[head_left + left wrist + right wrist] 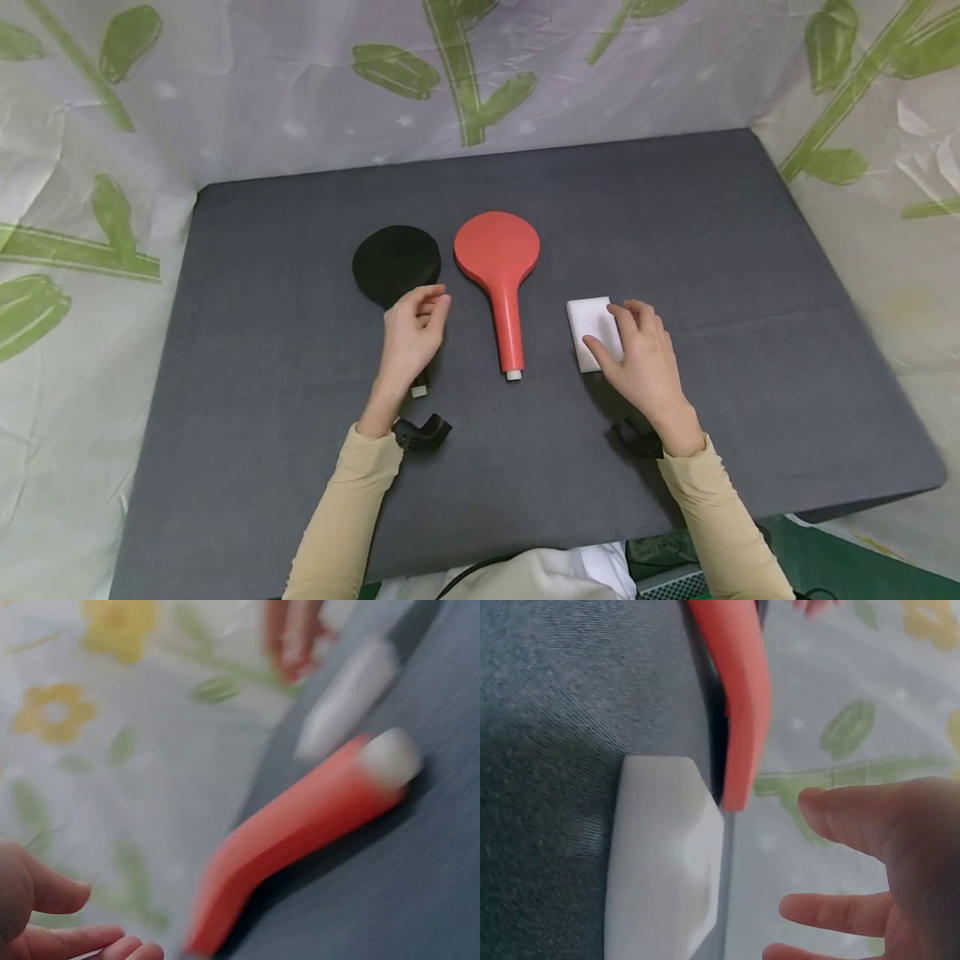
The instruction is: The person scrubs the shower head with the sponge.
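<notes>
My left hand (414, 332) hovers over the handle of a black paddle-shaped object (395, 260), hiding part of it. Its fingers are loosely bent, with nothing between them. To the right lies a red paddle-shaped object (498, 250), round head away from me and a white tip (391, 759) at its handle end. My right hand (637, 354) is over the right side of a white rectangular block (591, 321), thumb and fingers spread. In the right wrist view the fingers (840, 911) stand apart from the block (660, 855) and hold nothing.
All of this lies on a dark grey cloth-covered table (300, 333). Pale sheeting with green leaf prints (262, 92) hangs behind and at both sides. A black device (422, 433) is strapped at the left wrist, another (636, 439) at the right.
</notes>
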The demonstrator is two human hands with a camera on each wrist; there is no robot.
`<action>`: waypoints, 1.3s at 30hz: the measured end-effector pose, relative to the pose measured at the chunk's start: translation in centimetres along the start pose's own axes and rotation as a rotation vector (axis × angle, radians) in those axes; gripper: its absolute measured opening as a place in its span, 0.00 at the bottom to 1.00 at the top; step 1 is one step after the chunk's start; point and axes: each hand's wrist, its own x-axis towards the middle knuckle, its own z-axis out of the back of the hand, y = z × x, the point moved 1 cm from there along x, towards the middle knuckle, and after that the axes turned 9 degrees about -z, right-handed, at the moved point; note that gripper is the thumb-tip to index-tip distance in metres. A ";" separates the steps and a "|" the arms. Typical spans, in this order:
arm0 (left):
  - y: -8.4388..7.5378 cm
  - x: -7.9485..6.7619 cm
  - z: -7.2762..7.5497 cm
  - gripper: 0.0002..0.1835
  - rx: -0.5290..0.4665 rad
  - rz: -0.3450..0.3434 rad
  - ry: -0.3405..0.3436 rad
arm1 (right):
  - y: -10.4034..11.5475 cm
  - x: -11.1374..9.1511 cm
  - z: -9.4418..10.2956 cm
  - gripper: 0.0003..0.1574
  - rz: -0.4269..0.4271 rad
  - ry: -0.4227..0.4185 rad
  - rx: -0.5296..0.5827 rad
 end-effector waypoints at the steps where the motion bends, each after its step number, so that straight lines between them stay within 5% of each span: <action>1: 0.1 -0.2 1.1 0.12 0.005 0.014 -0.032 | 0.0 0.0 0.0 0.29 0.000 -0.002 0.012; 4: 0.8 -0.8 3.8 0.12 0.025 0.107 -0.071 | 0.0 0.0 0.0 0.27 -0.012 -0.001 0.035; 7: 1.9 -1.3 5.1 0.19 0.031 0.252 0.006 | 0.0 -0.1 -0.5 0.27 -0.060 0.015 0.032; 12: 3.5 -1.9 4.6 0.31 -0.013 0.407 0.143 | 0.2 -0.5 -1.4 0.36 -0.145 0.065 -0.006; 20: 4.2 -1.7 3.4 0.32 -0.182 0.551 0.077 | 0.9 -0.8 -2.1 0.43 -0.138 0.087 -0.038; 29: 4.6 -1.7 3.4 0.33 -0.246 0.599 0.031 | 0.9 -0.9 -2.5 0.39 -0.176 0.087 -0.049; 39: 4.4 -2.3 3.3 0.24 -0.480 0.555 -0.024 | 1.0 -0.5 -1.9 0.33 -0.148 0.034 -0.009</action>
